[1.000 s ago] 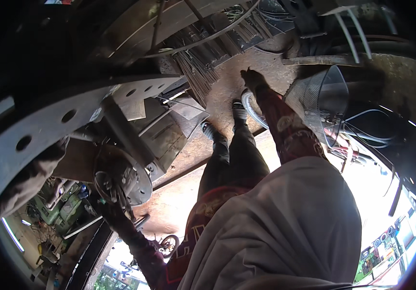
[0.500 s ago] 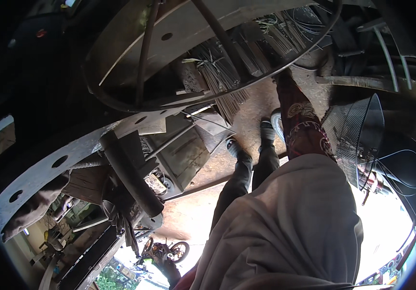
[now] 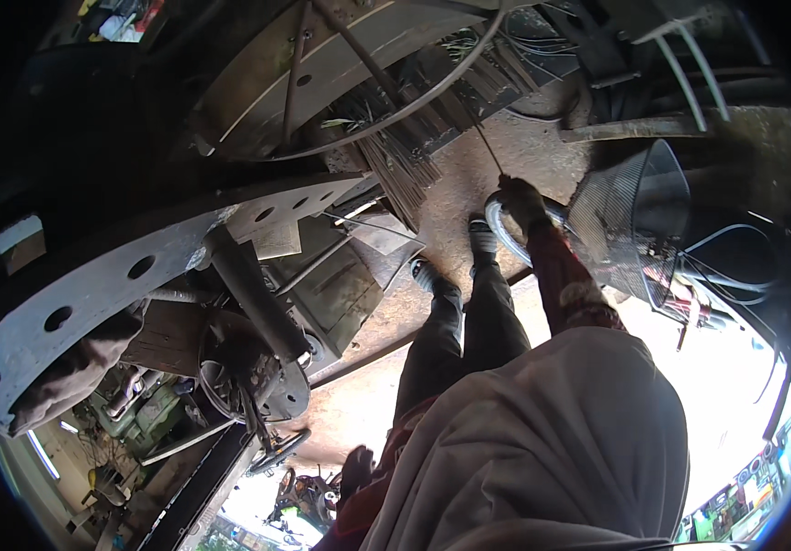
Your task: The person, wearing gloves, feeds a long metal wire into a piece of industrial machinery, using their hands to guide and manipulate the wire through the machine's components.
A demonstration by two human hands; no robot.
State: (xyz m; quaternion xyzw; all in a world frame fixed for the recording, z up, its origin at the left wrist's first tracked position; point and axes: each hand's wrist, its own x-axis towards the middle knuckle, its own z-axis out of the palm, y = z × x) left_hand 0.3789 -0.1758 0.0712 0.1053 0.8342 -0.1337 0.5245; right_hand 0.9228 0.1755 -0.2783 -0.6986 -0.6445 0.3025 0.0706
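My right hand (image 3: 522, 203), at the end of a red patterned sleeve, is closed around the near end of a thin metal rod (image 3: 487, 142). The rod slants up and left toward bundles of flat bars and rods (image 3: 391, 165) on the floor. Beyond my hand its far end merges with the dark stock. Below the hand, a pale ring-shaped coil (image 3: 500, 231) lies beside my feet. My left hand (image 3: 356, 468) hangs low at my left side, dark against the bright ground. Its fingers look loosely stretched, and I see nothing in them.
A round metal frame (image 3: 395, 115) curves overhead in front. At left stand a curved plate with holes (image 3: 141, 267) and a thick pipe (image 3: 253, 298). A mesh basket (image 3: 630, 220) sits at right near looped cable (image 3: 735, 266). Motorcycles (image 3: 299, 496) stand at lower left.
My right hand has drawn back from the bar bundles toward me, now with a thin rod showing in it. My left hand has risen slightly into clearer view. The whole view has shifted.
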